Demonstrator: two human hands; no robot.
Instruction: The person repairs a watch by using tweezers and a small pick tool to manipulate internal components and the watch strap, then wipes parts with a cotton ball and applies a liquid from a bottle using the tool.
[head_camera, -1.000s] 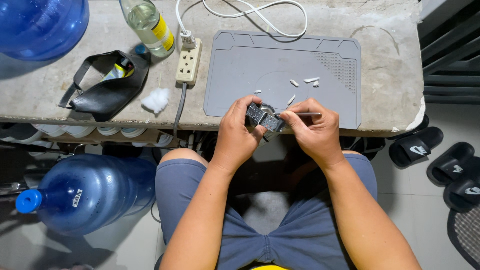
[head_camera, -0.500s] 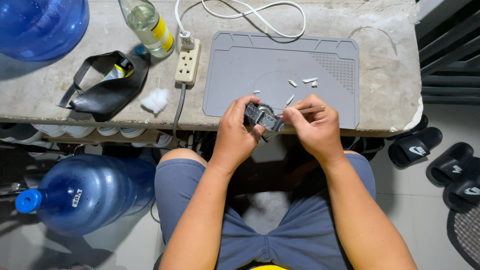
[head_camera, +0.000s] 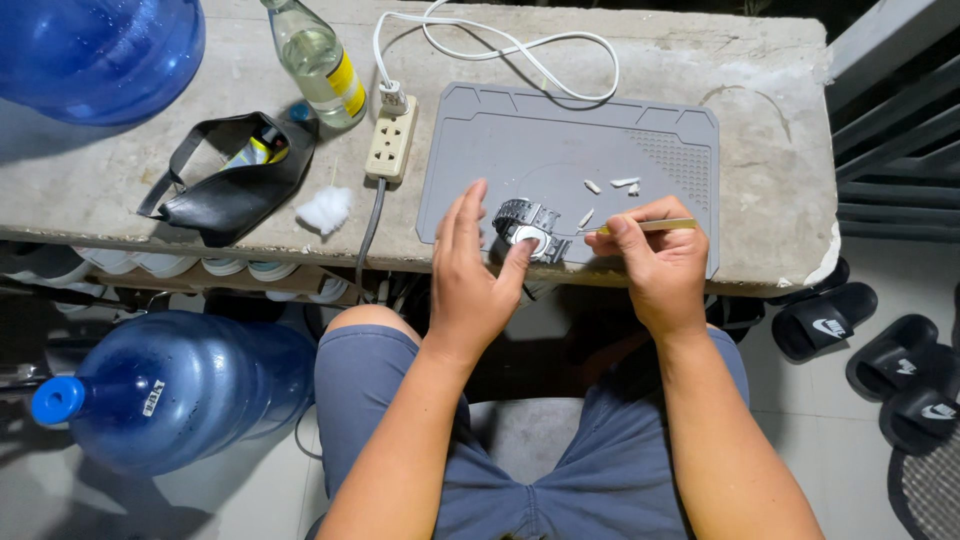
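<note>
Both hands have lifted from the lap edge to the grey mat (head_camera: 560, 140) on the worktop (head_camera: 760, 80). My left hand (head_camera: 470, 270) has opened, fingers spread, thumb pressing the metal wristwatch (head_camera: 528, 228) onto the mat. My right hand (head_camera: 655, 255) pinches a thin yellowish stick (head_camera: 650, 226), tip near the watch case. Bracing the watch frees the stick for finer work, I judge.

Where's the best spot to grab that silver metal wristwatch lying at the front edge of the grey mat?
Probably pinch the silver metal wristwatch across the sides of its round case, coming from the near, front edge. The link band runs off toward the back-left, so the case is the compact, rigid part. The left hand already has its thumb on it; the right hand holds a thin yellowish stick.
</note>
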